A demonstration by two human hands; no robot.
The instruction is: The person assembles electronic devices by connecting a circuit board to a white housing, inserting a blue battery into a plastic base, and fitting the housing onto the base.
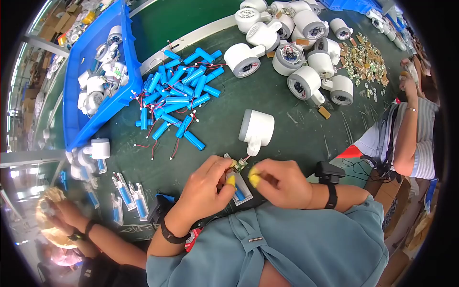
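Observation:
My left hand (pixel 203 189) pinches a small green circuit board (pixel 240 165) between yellow-covered fingertips. Below the board lies a white handle shell (pixel 245 200) with a blue cylindrical battery (pixel 239 192) in it, partly hidden by my left fingers. Just to the right, my right hand (pixel 284 184) is closed, its yellow-covered thumb and finger together; whatever they hold is too small to make out. A white round-headed housing with a grey rim (pixel 258 126) lies beyond the board, and a short red wire runs between them.
Blue batteries with red leads (pixel 181 88) are heaped beyond my left hand, beside a blue bin (pixel 136 62) of white parts. White housings (pixel 306 62) and small boards (pixel 366 60) lie at far right. Battery-filled handle pieces (pixel 131 198) lie left. Co-workers' arms (pixel 114 246) (pixel 409 124) flank the table.

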